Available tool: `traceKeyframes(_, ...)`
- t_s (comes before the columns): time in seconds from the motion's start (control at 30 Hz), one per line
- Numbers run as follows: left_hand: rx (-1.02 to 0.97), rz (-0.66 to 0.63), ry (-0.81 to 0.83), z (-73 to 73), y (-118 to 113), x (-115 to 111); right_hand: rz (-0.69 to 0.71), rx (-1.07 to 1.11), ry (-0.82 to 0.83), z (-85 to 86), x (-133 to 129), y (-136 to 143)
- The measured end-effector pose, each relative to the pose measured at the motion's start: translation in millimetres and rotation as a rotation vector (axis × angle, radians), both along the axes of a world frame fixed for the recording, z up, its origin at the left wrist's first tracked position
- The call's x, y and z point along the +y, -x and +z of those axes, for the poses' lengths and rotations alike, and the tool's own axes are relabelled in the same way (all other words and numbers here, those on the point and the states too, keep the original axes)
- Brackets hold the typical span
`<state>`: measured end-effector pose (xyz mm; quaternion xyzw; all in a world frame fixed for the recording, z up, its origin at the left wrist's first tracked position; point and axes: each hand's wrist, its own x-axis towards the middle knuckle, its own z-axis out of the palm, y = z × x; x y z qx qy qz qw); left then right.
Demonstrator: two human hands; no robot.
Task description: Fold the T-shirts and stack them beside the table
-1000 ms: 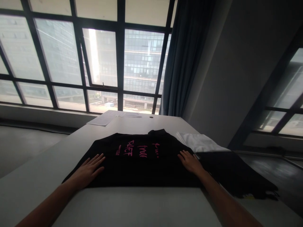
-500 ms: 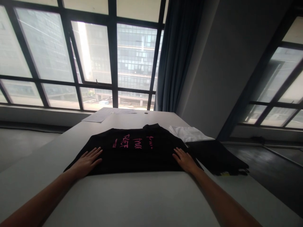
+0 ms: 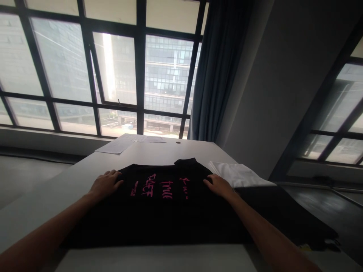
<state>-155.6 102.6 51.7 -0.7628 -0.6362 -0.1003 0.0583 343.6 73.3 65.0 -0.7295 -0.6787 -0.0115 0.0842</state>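
Note:
A black T-shirt (image 3: pixel 170 223) with pink lettering lies spread sideways on the white table, its collar at the far right. My left hand (image 3: pixel 105 184) is at the shirt's far left edge, fingers curled over the cloth. On the other side, my right hand (image 3: pixel 220 186) grips the far right part of the shirt near the collar, its fingers bent onto the fabric. Both forearms cross over the shirt's sides and hide parts of them.
To the right lie a folded white cloth (image 3: pixel 241 174) and a folded black garment (image 3: pixel 289 215). Sheets of paper (image 3: pixel 116 145) rest at the white table's (image 3: pixel 159 151) far left. Beyond stand windows and a blue curtain (image 3: pixel 215 75).
My hands went from lying flat with fingers spread to curled at the shirt's far side. The shirt's near edge now shows closer to me, and the view has shifted a little.

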Motion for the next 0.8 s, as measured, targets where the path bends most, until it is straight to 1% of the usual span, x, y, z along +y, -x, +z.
traceKeyframes(0.1, 0.015, 0.082, 0.015, -3.6, -3, 35, 0.005, -0.023, -0.033, -2.1, 54, 12)
traceKeyframes(0.2, -0.007, 0.082, 0.084, -7.8, 2, 57, -0.002, -0.046, -0.023, -11.0, 99, 18)
traceKeyframes(0.3, -0.054, 0.062, 0.092, -7.0, 9, 67, -0.003, -0.072, 0.009, -22.5, 133, 19)
traceKeyframes(0.4, -0.105, 0.068, 0.013, -0.4, 21, 70, -0.013, -0.083, 0.005, -31.7, 154, 15)
traceKeyframes(0.47, -0.157, 0.078, -0.053, 5.8, 34, 71, -0.031, -0.026, -0.033, -33.4, 161, 10)
traceKeyframes(0.53, -0.228, 0.103, -0.084, 11.7, 49, 72, -0.058, 0.056, -0.077, -29.6, 164, 3)
traceKeyframes(0.6, -0.312, 0.155, -0.084, 16.6, 63, 72, -0.085, 0.102, -0.111, -20.1, 162, -4)
traceKeyframes(0.67, -0.401, 0.205, -0.088, 20.5, 72, 70, -0.114, 0.175, -0.171, -6.3, 155, -13)
traceKeyframes(0.7, -0.446, 0.227, -0.094, 22.3, 74, 67, -0.134, 0.261, -0.22, 1.5, 150, -19)
traceKeyframes(0.73, -0.487, 0.246, -0.099, 24.3, 76, 64, -0.152, 0.394, -0.278, 9.4, 144, -25)
traceKeyframes(0.8, -0.543, 0.258, -0.098, 28.2, 75, 55, -0.143, 0.753, -0.38, 24.5, 128, -41)
